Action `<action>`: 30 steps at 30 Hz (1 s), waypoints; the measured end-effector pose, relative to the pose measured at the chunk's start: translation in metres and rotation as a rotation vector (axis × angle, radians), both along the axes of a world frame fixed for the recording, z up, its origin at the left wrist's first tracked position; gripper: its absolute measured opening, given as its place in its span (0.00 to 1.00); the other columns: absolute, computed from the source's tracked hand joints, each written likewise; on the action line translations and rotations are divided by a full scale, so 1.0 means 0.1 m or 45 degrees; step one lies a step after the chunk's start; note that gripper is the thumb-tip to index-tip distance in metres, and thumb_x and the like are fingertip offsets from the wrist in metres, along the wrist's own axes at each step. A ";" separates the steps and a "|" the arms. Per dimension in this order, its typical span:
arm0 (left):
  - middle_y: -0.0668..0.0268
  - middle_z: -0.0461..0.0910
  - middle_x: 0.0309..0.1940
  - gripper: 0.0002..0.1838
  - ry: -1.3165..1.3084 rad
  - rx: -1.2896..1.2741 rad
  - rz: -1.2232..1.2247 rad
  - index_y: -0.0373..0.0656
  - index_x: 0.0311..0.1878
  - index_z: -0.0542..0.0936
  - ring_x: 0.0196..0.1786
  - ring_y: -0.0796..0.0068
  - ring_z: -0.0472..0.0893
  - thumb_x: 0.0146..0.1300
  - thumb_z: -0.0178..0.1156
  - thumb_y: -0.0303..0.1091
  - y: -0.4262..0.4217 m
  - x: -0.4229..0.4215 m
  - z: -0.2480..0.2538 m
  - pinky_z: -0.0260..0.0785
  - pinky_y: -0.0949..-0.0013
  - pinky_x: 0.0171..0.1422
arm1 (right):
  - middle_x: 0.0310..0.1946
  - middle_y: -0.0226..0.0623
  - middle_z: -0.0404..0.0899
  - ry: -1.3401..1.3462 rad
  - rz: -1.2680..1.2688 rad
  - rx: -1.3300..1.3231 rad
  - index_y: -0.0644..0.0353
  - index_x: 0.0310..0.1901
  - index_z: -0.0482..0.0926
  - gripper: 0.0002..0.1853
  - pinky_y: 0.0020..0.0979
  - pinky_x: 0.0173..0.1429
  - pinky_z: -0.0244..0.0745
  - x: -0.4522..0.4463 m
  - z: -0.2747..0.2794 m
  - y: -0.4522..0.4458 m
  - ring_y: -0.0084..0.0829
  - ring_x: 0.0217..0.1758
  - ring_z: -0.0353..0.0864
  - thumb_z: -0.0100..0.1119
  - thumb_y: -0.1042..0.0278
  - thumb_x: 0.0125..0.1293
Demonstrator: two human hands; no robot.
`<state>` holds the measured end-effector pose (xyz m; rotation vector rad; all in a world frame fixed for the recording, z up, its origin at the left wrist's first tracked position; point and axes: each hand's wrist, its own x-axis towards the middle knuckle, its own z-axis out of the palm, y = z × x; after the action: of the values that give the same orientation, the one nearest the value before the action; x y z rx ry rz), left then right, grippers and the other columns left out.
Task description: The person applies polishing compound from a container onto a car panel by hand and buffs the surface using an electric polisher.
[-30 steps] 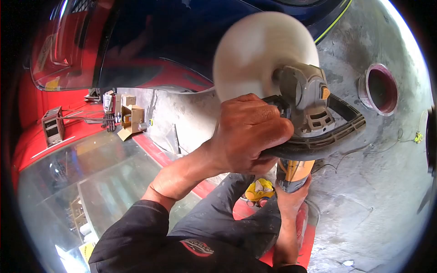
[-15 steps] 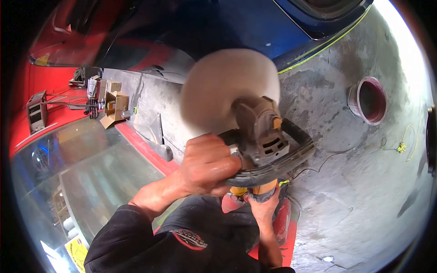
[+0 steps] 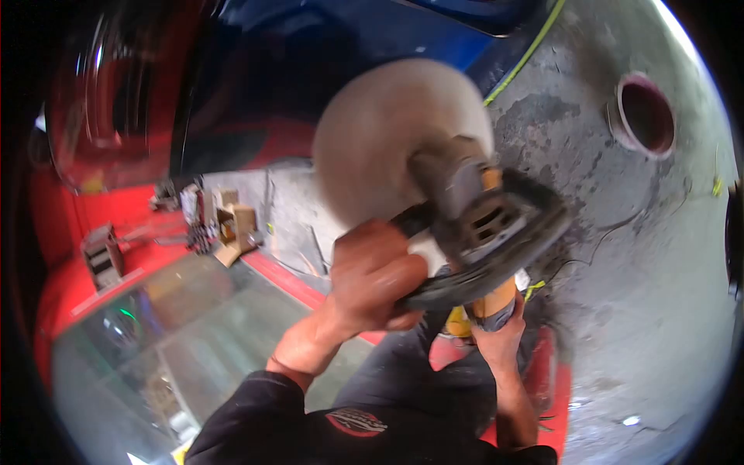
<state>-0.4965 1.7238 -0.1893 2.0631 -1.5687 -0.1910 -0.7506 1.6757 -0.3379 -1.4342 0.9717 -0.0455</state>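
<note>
The left hand [image 3: 376, 271] is closed in a fist around the black loop handle [image 3: 496, 267] of a polisher [image 3: 473, 205]. The right hand [image 3: 500, 333] is wrapped around the tool's yellow-and-black body [image 3: 494, 302], below the loop. The polisher is held out in front of the person, its broad pale pad [image 3: 403, 139] blurred and overlapping the view of a glossy dark blue panel [image 3: 287, 62]; whether they touch cannot be told. The pad and the tool's head hide part of the panel and the grey surface behind, while the loop covers part of the body.

A yellow-green strip [image 3: 531, 54] runs along the panel's edge, and a thin dark cord [image 3: 595, 248] curves over the grey surface near a round, reddish-rimmed opening [image 3: 647, 116]. To the left, an open cardboard box [image 3: 239, 223] stands beyond a glass surface [image 3: 213, 310] with a red border [image 3: 287, 284]. A yellow item [image 3: 458, 322], partly hidden, lies near the person's legs.
</note>
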 end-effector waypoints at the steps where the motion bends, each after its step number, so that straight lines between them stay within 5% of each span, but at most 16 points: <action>1: 0.60 0.76 0.22 0.06 -0.015 -0.057 0.017 0.37 0.32 0.80 0.23 0.60 0.78 0.58 0.62 0.30 0.09 -0.06 -0.02 0.71 0.61 0.29 | 0.53 0.53 0.85 -0.032 -0.004 0.022 0.65 0.70 0.65 0.48 0.39 0.60 0.79 -0.04 -0.03 0.08 0.45 0.59 0.86 0.82 0.69 0.47; 2: 0.59 0.76 0.21 0.07 -0.009 -0.047 0.027 0.35 0.31 0.79 0.22 0.60 0.78 0.57 0.64 0.29 0.14 -0.10 0.02 0.73 0.60 0.30 | 0.53 0.53 0.85 -0.064 0.003 0.042 0.64 0.70 0.65 0.49 0.38 0.60 0.80 -0.09 -0.05 0.15 0.45 0.59 0.86 0.83 0.68 0.47; 3: 0.62 0.72 0.21 0.12 -0.026 -0.092 0.112 0.40 0.30 0.81 0.22 0.60 0.75 0.58 0.64 0.39 0.25 -0.16 -0.05 0.67 0.61 0.28 | 0.53 0.52 0.85 -0.100 0.021 0.057 0.64 0.71 0.65 0.49 0.38 0.60 0.80 -0.10 -0.07 0.21 0.45 0.59 0.86 0.84 0.67 0.47; 8: 0.61 0.74 0.21 0.07 0.006 -0.059 0.185 0.39 0.31 0.81 0.22 0.58 0.76 0.46 0.65 0.27 0.18 -0.23 0.03 0.68 0.61 0.28 | 0.55 0.54 0.83 -0.139 -0.007 0.195 0.64 0.72 0.65 0.50 0.38 0.60 0.80 -0.13 -0.06 0.20 0.46 0.59 0.85 0.84 0.65 0.48; 17: 0.63 0.73 0.20 0.12 -0.081 -0.095 0.097 0.41 0.30 0.80 0.22 0.58 0.75 0.36 0.64 0.24 -0.51 -0.01 -0.06 0.66 0.62 0.28 | 0.50 0.53 0.86 -0.063 -0.127 0.135 0.61 0.72 0.64 0.46 0.37 0.59 0.80 0.09 0.01 -0.31 0.43 0.57 0.87 0.76 0.75 0.50; 30: 0.61 0.74 0.20 0.08 -0.059 -0.012 0.221 0.40 0.29 0.79 0.22 0.59 0.75 0.42 0.64 0.21 -0.01 -0.28 0.10 0.66 0.62 0.27 | 0.53 0.54 0.83 -0.102 0.038 0.165 0.60 0.72 0.66 0.47 0.39 0.57 0.80 -0.18 0.00 -0.03 0.48 0.57 0.86 0.80 0.68 0.49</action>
<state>-0.5247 1.7227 -0.1791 2.1971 -1.4041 -0.0724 -0.7688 1.6732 -0.3375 -1.3178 0.8718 -0.0172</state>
